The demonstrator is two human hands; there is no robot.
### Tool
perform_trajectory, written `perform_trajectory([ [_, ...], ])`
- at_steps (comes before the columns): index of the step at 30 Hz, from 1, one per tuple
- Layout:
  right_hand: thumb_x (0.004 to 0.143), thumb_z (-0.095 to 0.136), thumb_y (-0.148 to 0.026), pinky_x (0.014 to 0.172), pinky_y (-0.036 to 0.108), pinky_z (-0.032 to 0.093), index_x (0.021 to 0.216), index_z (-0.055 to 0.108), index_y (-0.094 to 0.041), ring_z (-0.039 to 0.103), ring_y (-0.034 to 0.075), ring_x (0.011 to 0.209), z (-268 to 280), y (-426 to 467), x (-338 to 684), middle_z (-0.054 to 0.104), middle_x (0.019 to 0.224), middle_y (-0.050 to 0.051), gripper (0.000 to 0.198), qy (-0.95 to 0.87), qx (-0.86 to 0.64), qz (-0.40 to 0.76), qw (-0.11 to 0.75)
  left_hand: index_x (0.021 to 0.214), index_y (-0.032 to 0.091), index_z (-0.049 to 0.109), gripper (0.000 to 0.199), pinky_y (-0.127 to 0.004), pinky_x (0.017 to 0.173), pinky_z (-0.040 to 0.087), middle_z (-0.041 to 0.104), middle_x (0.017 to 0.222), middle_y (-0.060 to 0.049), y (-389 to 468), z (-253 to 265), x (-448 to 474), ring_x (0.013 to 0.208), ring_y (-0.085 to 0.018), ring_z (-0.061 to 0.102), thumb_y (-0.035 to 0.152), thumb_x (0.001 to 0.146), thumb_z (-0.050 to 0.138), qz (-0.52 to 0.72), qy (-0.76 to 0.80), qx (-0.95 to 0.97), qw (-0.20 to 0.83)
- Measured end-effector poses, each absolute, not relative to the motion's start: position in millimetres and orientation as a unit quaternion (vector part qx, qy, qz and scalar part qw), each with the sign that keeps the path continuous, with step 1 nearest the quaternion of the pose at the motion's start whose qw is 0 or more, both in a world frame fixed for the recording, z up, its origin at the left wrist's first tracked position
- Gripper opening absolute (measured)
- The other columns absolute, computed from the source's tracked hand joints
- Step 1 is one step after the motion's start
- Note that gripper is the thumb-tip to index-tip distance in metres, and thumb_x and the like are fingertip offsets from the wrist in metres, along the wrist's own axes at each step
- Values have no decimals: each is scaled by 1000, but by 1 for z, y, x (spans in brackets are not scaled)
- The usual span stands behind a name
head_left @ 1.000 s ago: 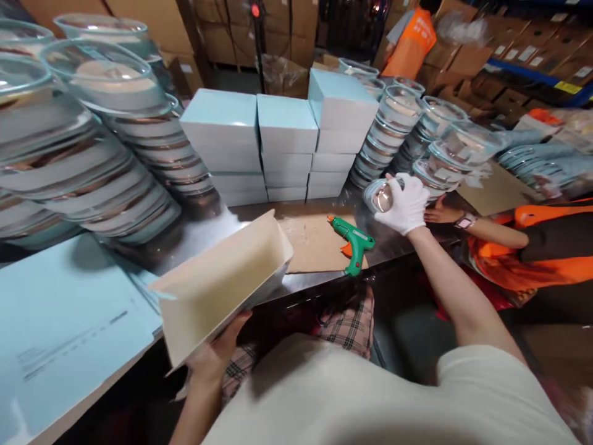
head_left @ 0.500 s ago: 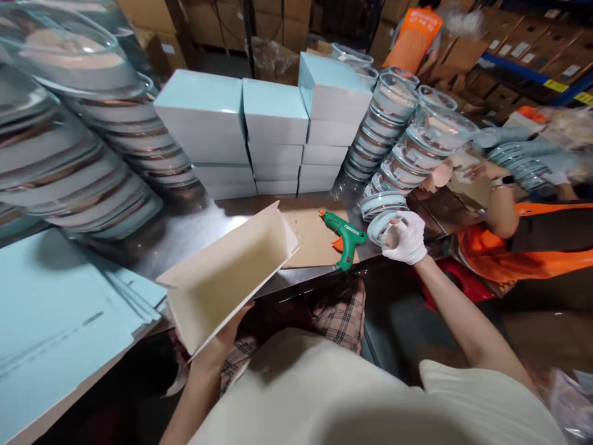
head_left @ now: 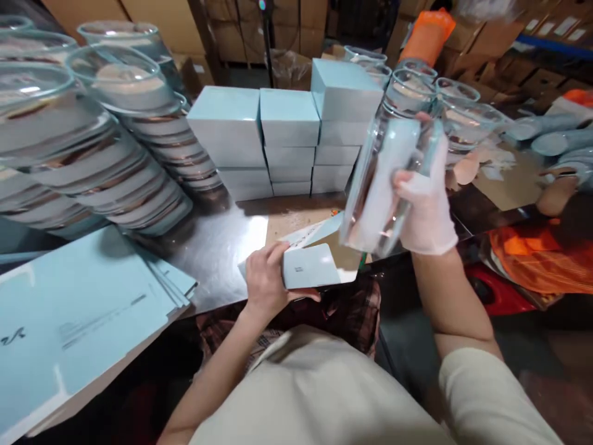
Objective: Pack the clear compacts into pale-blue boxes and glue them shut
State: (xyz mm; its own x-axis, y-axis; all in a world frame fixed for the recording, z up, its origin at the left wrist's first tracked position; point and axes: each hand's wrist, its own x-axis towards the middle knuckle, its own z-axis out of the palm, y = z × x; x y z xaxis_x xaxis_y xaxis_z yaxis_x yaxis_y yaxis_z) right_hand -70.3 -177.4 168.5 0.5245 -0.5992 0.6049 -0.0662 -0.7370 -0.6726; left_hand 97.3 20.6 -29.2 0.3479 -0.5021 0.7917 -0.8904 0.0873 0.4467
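My left hand (head_left: 266, 281), bare, is closed on a light blue cardboard box (head_left: 309, 267) and holds it tilted over the table's front edge. The box's open end faces right. My right hand (head_left: 428, 207), in a white glove, grips a clear glass dish (head_left: 370, 191), raised on its side just right of the box and blurred by motion. A pale lining seems to show through the glass. Behind the box and dish, the green glue gun (head_left: 364, 258) is mostly hidden, with only bits of green and orange showing on a cardboard sheet (head_left: 290, 220).
Closed light blue boxes (head_left: 290, 133) are piled at the back of the metal table (head_left: 215, 247). Tall stacks of glass dishes (head_left: 106, 154) stand left, more (head_left: 412, 86) behind my right hand. Flat blue cardboard (head_left: 92, 315) lies at left. A co-worker's hand (head_left: 558, 188) is at right.
My right hand has lifted the glass dish from the table and brought it up and nearer the box. My left hand has moved right and turned the box's open end toward the dish.
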Motion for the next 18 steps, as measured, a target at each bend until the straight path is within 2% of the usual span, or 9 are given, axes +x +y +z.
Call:
perform_trajectory([
  [2, 90, 62, -74, 130, 46, 43, 155, 31, -31, 51, 27, 152, 177, -167, -40, 45, 160, 8, 84, 166, -791, -499, 313, 143, 19, 57, 120, -48, 102, 49, 69, 127, -18, 19, -33, 89, 112, -37, 68, 104, 59, 66, 166, -517, 648, 533],
  [4, 84, 62, -89, 133, 48, 37, 155, 36, -31, 44, 31, 158, 175, -153, -28, 43, 160, 9, 95, 169, -793, -524, 260, 143, 17, 57, 116, -48, 104, 49, 67, 127, -17, 20, -40, 81, 114, -35, 67, 105, 68, 53, 116, -460, 645, 599],
  [6, 84, 55, -95, 132, 52, 38, 148, 53, -31, 50, 34, 152, 166, -140, -32, 55, 151, 9, 90, 159, -845, -461, 220, 147, 16, 53, 109, -45, 106, 50, 65, 131, -18, 22, -48, 75, 119, -34, 66, 102, 80, 43, 45, -385, 638, 665],
  [7, 86, 51, -95, 130, 53, 40, 137, 64, -32, 55, 34, 146, 160, -136, -39, 63, 142, 8, 82, 137, -879, -402, 215, 149, 16, 51, 106, -44, 107, 50, 63, 133, -18, 23, -53, 72, 122, -34, 65, 99, 84, 41, 8, -354, 634, 688],
  [10, 96, 40, -89, 122, 53, 48, 108, 81, -32, 66, 33, 131, 138, -140, -64, 77, 122, 6, 71, 72, -926, -270, 254, 154, 17, 47, 99, -42, 108, 52, 61, 141, -20, 28, -69, 69, 129, -33, 64, 93, 92, 36, -39, -316, 621, 716],
  [12, 98, 46, -82, 114, 49, 54, 110, 81, -31, 70, 31, 123, 116, -152, -77, 77, 121, 8, 63, 104, -892, -316, 306, 159, 23, 42, 88, -42, 106, 55, 59, 146, -19, 31, -80, 71, 128, -30, 65, 85, 97, 38, 4, -312, 604, 734],
  [14, 92, 65, -77, 106, 46, 59, 123, 75, -30, 74, 28, 115, 88, -163, -83, 76, 123, 8, 57, 154, -833, -385, 366, 162, 34, 37, 73, -43, 106, 56, 56, 154, -15, 34, -88, 77, 132, -28, 65, 75, 102, 42, 59, -313, 575, 754],
  [16, 80, 80, -78, 106, 46, 59, 133, 68, -33, 73, 29, 121, 59, -167, -81, 72, 134, 9, 71, 158, -804, -397, 414, 154, 40, 46, 61, -46, 109, 55, 54, 159, -11, 36, -94, 87, 139, -29, 62, 70, 102, 44, 74, -342, 553, 756],
  [18, 74, 76, -87, 116, 52, 53, 130, 69, -34, 64, 33, 139, 37, -158, -70, 64, 150, 10, 78, 110, -815, -354, 445, 133, 34, 65, 64, -52, 115, 51, 54, 159, -13, 40, -95, 97, 146, -34, 56, 81, 97, 41, 63, -374, 561, 736],
])
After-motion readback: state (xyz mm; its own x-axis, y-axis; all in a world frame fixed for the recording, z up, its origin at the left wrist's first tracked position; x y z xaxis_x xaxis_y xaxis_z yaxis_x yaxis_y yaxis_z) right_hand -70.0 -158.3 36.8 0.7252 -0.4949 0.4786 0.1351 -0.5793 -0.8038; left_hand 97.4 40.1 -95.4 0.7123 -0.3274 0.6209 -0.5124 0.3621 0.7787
